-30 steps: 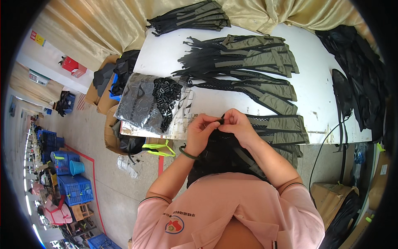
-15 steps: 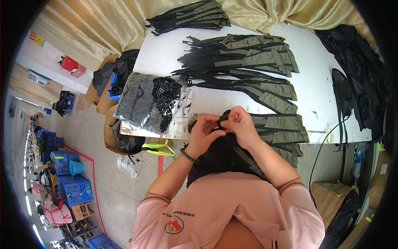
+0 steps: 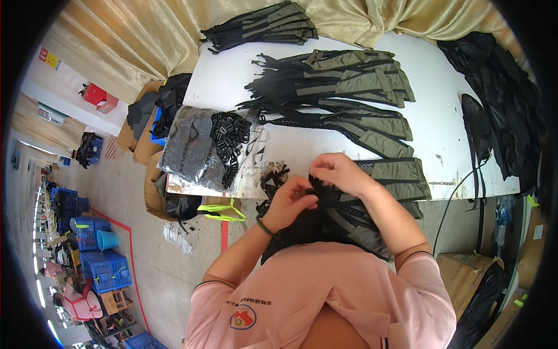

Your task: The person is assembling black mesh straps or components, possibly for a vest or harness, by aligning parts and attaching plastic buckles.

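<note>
At the table's near edge, my left hand point(image 3: 288, 205) is closed, thumb and fingers pinched on a small black piece that I cannot make out clearly. My right hand point(image 3: 342, 174) sits just above and to the right, its fingertips pinching a black strap point(image 3: 314, 181). Below both hands, black mesh and olive strap pieces point(image 3: 349, 218) hang over the edge onto my lap. Beside my left hand lies a cluster of black strap ends with buckles point(image 3: 273, 180). Farther left, a clear plastic bag point(image 3: 192, 145) lies with a heap of black plastic buckles point(image 3: 229, 139).
Rows of olive and black mesh straps point(image 3: 360, 78) cover the white table point(image 3: 436, 116). Another bundle point(image 3: 261, 26) lies at the back. Black fabric pieces point(image 3: 494, 104) are piled at the right, with a cord hanging down. Cardboard boxes point(image 3: 154, 186) stand left of the table.
My hands were close together and have moved slightly apart, the right one rising with the strap. More strap ends with buckles show beside my left hand, and more olive pieces show below.
</note>
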### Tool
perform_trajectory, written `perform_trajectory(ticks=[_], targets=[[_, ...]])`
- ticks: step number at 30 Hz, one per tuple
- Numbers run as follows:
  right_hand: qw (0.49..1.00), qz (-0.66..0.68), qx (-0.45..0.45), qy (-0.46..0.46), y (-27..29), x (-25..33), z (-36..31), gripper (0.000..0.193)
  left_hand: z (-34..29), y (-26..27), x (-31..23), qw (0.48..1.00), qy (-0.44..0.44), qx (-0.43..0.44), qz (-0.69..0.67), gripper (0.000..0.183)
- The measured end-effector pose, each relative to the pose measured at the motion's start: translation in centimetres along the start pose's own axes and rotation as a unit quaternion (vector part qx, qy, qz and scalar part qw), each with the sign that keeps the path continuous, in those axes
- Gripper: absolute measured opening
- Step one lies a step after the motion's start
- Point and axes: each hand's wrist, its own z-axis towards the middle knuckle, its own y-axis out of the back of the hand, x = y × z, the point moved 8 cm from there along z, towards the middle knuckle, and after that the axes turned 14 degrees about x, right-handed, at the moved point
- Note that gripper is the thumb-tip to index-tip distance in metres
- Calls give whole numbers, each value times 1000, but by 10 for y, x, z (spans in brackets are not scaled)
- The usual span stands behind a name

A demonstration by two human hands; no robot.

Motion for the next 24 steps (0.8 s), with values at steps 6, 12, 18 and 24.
perform_trajectory(ticks=[6, 12, 18, 24], targets=[[763, -533, -359, -78, 129, -2, -31, 23, -44, 54, -24, 909, 40, -218, 352, 30], [793, -536, -281, 73, 102, 55, -31, 13, -17, 50, -38, 920, -39, -181, 346, 30], [913, -356, -160, 117, 45, 125, -47, 12, 55, -3, -42, 944, -100, 96, -300, 55], [924, -374, -79, -19, 69, 76, -79, 15, 40, 51, -42, 954, -140, -66, -256, 10]])
